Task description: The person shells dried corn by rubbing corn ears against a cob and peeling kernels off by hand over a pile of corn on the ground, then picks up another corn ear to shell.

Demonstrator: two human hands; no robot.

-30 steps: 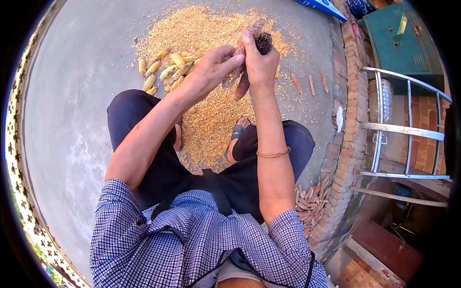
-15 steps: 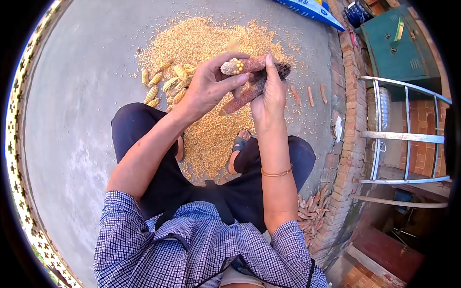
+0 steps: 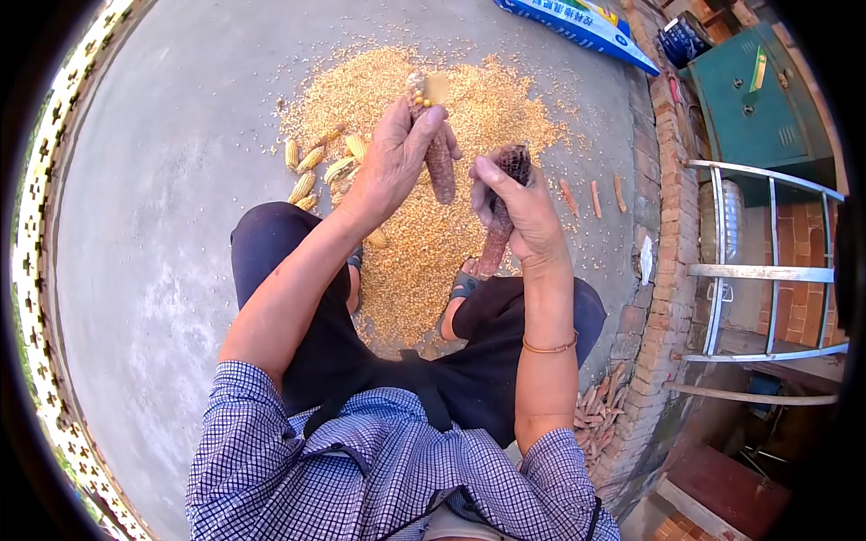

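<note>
My left hand [image 3: 397, 158] is closed around a corn cob [image 3: 439, 167], mostly stripped, with a few yellow kernels near its upper tip. In my right hand [image 3: 528, 207] is a darker bare cob [image 3: 497, 245], its blackened end sticking up past my thumb. The two cobs are apart. Below both hands spreads a wide heap of loose corn kernels [image 3: 419, 270]. Several unshelled ears of corn [image 3: 309, 160] lie at the heap's left side, partly hidden by my left forearm.
Several bare cobs [image 3: 595, 198] lie right of the heap, with a pile of cobs [image 3: 597, 410] beside the brick edge [image 3: 672, 270]. A blue sack [image 3: 577, 32] lies at the top. A metal rack [image 3: 767, 272] and green cabinet [image 3: 753, 95] stand at the right.
My hands have moved apart. The left hand's cob has turned from level to upright, and the right hand has lowered with its cob. The view has shifted slightly.
</note>
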